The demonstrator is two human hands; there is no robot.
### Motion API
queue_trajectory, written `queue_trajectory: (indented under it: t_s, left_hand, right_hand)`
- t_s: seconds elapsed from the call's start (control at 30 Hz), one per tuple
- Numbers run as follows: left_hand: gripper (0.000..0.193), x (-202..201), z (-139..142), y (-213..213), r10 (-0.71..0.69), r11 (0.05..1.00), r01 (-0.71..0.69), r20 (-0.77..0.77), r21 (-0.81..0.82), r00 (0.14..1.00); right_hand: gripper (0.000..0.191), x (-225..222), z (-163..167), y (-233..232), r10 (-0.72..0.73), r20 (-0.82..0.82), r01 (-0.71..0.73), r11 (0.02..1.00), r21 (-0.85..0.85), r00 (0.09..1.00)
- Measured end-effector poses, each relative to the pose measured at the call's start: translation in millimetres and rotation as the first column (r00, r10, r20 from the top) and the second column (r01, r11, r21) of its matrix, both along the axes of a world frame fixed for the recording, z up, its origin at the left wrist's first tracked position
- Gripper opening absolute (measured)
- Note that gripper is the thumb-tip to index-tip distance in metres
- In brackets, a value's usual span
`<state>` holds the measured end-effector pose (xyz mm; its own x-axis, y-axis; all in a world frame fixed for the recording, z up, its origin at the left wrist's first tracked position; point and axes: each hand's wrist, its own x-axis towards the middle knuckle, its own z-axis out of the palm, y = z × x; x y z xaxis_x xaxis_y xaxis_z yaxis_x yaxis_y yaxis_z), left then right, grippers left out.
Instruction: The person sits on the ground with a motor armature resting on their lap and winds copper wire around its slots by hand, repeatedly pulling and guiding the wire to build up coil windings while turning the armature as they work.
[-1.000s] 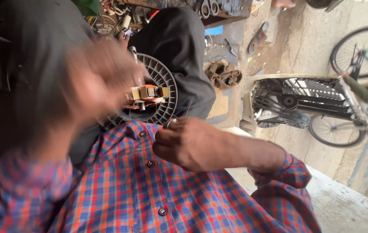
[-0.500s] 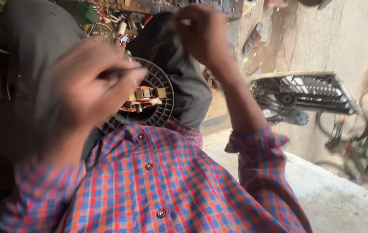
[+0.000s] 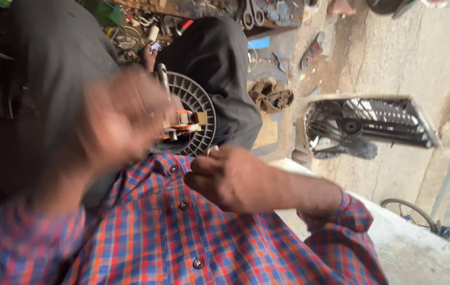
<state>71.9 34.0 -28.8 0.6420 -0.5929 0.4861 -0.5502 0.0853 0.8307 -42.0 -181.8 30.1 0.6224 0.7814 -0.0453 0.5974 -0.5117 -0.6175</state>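
Note:
A round grey slotted fan wheel [image 3: 199, 105] lies in my lap on dark trousers [image 3: 219, 63], with an orange and copper wound motor core [image 3: 185, 122] at its centre. My left hand [image 3: 122, 119] is a blur of motion over the wheel's left side. A metal shaft [image 3: 161, 78] sticks up just beyond it. Whether the hand grips anything cannot be made out. My right hand [image 3: 233, 177] is a closed fist just below the wheel, over my plaid shirt [image 3: 183, 237]. Its fingertips pinch a small pale bit [image 3: 212, 150].
A grey fan casing with a grille [image 3: 372, 124] lies on the concrete floor at right. A brown crumpled rag [image 3: 270, 95] sits beside my knee. Scissors, tools and scrap clutter [image 3: 251, 13] fill the top edge. A sandal [image 3: 312, 50] lies nearby, and a pale ledge [image 3: 425, 248] runs at lower right.
My right hand has come down from high above the knee to just below the wheel. My left hand has gone from fairly sharp to a blur over the wheel.

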Motion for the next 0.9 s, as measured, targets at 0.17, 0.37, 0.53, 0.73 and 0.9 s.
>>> queue_trajectory:
  t_s: [0.17,0.37,0.53,0.73,0.9]
  left_hand:
    - [0.019,-64,-27,14,-0.044,0.98,0.008,0.176,0.2,0.983]
    - [0.012,-53,-28,8,0.292,0.956,-0.292,0.109,-0.014,0.95]
    - [0.02,17,-5,-30,0.033,0.995,-0.018,-0.149,0.101,0.988]
    - [0.023,57,-45,-35,-0.066,0.91,0.128,-0.167,0.394,0.984]
    - [0.017,41,-16,-14,-0.062,0.931,0.126,-0.19,0.343,0.98]
  right_hand:
    - [0.018,64,-3,-5,-0.01,0.306,-0.031,0.991,0.127,0.952]
    - [0.008,126,-84,-32,-0.517,0.132,0.459,0.831,0.315,0.846]
    - [0.012,105,-61,-69,-0.669,0.372,0.66,0.731,0.173,0.643]
    - [0.011,32,-42,-50,-0.365,0.274,0.38,0.925,-0.003,0.89]
    - [0.019,0,-32,-7,0.039,0.088,-0.029,0.993,-0.114,0.995]
